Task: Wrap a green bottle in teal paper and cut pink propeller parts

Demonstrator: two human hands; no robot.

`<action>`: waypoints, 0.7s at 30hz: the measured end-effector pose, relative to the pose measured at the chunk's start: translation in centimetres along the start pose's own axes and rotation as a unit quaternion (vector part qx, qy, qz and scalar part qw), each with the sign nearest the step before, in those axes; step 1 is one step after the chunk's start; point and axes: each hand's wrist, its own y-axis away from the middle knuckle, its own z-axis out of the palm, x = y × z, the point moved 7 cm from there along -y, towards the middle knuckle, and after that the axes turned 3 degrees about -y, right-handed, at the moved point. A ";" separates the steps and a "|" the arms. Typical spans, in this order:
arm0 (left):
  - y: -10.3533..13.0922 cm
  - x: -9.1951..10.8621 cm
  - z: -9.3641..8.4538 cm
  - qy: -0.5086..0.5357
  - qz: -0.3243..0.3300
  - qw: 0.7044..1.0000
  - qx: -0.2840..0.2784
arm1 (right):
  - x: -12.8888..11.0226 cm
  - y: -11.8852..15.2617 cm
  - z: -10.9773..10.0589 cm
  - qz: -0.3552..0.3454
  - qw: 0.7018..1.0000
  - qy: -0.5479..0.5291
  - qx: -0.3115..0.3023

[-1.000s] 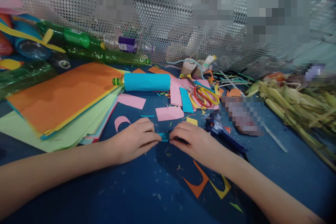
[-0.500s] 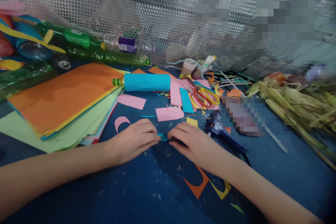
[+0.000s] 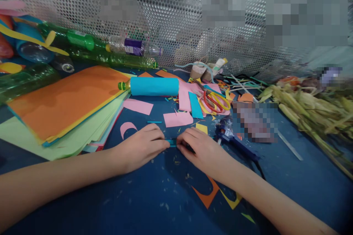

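Note:
A small strip of blue paper (image 3: 173, 143) spans the gap between my two hands, just above the table. My left hand (image 3: 146, 145) pinches its left end, fingers closed. At the other end, my right hand (image 3: 197, 147) is closed on it with thumb and fingertips; part of the strip is hidden behind the fingers. Beyond the hands lies a bottle wrapped in blue paper (image 3: 154, 86), on its side with a green cap to the left. A thin blue paper roll (image 3: 154, 122) and pink paper pieces (image 3: 178, 119) lie between it and my hands.
Stacked coloured paper (image 3: 66, 99) lies at left, below green bottles (image 3: 110, 58). Red and yellow-handled scissors (image 3: 213, 102) rest on scraps. A blue glue gun (image 3: 237, 143) with a cord sits right of my right hand, near corn husks (image 3: 306, 106). Orange offcuts (image 3: 207, 194) lie in front.
My hands stay in almost the same place with the blue paper strip between them. The right fingers have shifted slightly; the things on the table have not moved.

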 end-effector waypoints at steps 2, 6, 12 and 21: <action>0.1 -0.2 0.0 0.011 -0.007 1.000 0.006 | 0.0 0.0 -0.1 0.002 1.000 -0.006 0.002; 0.2 -0.6 0.1 0.036 -0.026 0.999 0.014 | 0.1 -0.2 -0.2 0.007 1.000 -0.018 -0.005; 0.2 -0.6 0.1 0.049 -0.030 0.998 0.018 | -0.2 0.0 -0.3 -0.024 0.999 -0.018 -0.013; 0.1 -1.1 0.0 0.059 -0.056 0.996 0.024 | 0.1 0.0 -0.4 -0.030 0.999 -0.022 0.025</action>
